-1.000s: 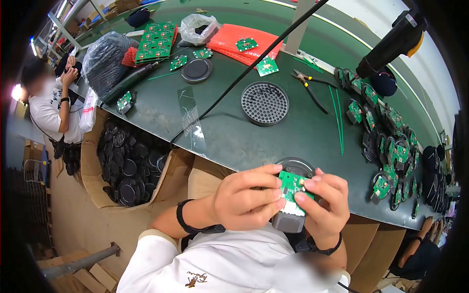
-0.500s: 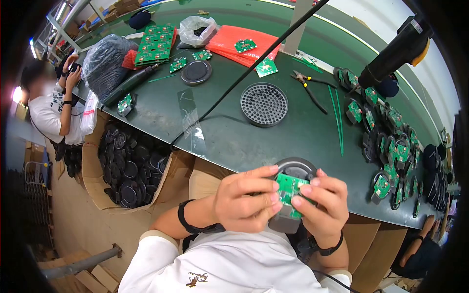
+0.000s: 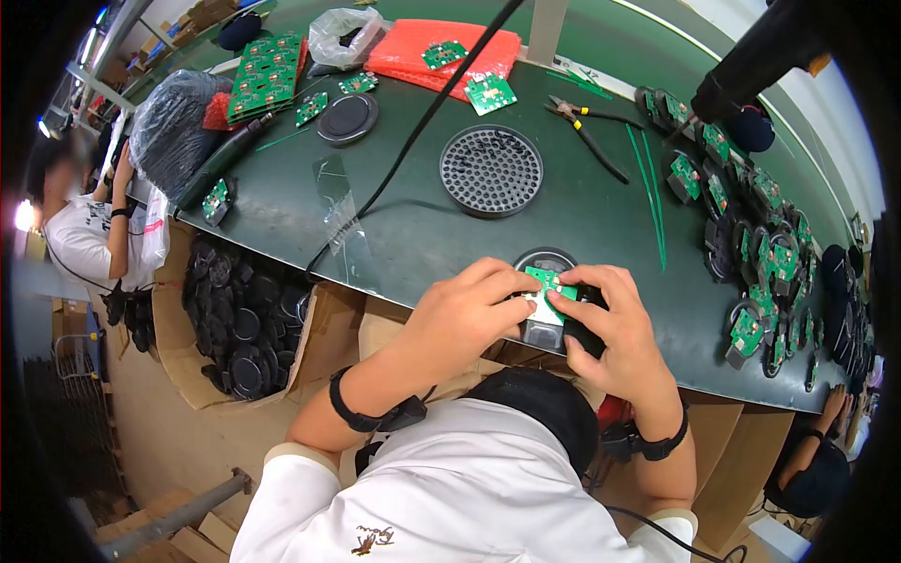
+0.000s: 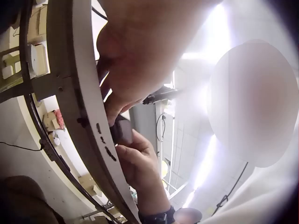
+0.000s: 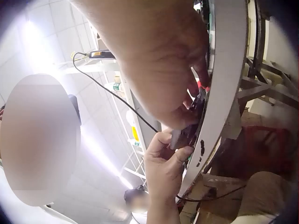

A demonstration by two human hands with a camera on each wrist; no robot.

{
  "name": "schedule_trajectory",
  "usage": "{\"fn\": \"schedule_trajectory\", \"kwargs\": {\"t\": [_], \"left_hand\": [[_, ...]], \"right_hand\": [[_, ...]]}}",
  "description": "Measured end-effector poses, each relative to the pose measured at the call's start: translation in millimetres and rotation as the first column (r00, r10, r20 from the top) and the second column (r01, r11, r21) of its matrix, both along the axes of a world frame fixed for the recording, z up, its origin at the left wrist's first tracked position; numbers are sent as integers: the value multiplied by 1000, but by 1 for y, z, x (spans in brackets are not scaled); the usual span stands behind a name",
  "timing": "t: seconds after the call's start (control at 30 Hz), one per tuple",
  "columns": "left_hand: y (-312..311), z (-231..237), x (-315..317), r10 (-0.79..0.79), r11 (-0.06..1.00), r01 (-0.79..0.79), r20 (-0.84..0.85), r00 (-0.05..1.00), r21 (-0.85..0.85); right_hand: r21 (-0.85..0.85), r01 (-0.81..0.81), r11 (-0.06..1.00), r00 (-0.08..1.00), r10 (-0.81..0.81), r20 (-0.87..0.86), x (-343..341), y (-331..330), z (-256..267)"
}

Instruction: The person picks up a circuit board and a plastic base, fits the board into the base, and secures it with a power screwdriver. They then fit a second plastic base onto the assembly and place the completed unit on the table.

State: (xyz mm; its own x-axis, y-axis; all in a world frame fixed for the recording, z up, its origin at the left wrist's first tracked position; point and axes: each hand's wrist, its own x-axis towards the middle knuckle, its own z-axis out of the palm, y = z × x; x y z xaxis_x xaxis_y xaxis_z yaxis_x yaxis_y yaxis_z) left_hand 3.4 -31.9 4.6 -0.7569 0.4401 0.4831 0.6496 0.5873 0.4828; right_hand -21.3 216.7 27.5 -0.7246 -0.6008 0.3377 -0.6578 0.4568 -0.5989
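A black round plastic housing (image 3: 543, 335) with a blocky end sits at the table's front edge, a green circuit board (image 3: 544, 276) on top of it. From the left, my left hand (image 3: 469, 308) pinches the housing's side, fingertips against the board's edge. My right hand (image 3: 616, 327) curls in from the right, fingertips on the board and the thumb low by the blocky end. The left wrist view has the dark block (image 4: 123, 129) between both hands. Fingers partly cover the board and hide its underside contact.
A round perforated tray (image 3: 491, 171) holds small dark parts. Beyond it lie pliers (image 3: 589, 141) and green strips. Housings with boards (image 3: 765, 263) crowd the right side under a hanging electric screwdriver (image 3: 751, 70). A carton (image 3: 174, 333) of black housings stands left. A black cable (image 3: 413, 155) crosses the table.
Both hands have moved forward with the housing and board, from over the lap to the table's edge. The right hand's fingers have spread further over the board. The head view has shifted slightly.
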Motion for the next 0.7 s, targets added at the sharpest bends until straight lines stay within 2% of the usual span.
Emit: {"fn": "schedule_trajectory", "kwargs": {"t": [0.03,0.17,0.23,0.4,0.7], "left_hand": [[-1,5,1,-28,999,31,70,997,-41],[4,15,11,-21,999,27,174,985,-29],[7,8,13,14,999,-9,117,993,-39],[10,4,13,28,999,-23,114,993,-44],[16,-2,8,44,999,-45,95,995,7]], "right_hand": [[0,5,1000,1000,-5,9,0,1,-3],[-15,-19,1000,999,20,32,-5,6,-7],[-40,-12,999,998,14,54,-6,7,-8],[-106,45,993,997,-39,61,-5,5,-12],[-78,99,992,991,-91,101,-11,4,-11]]}}
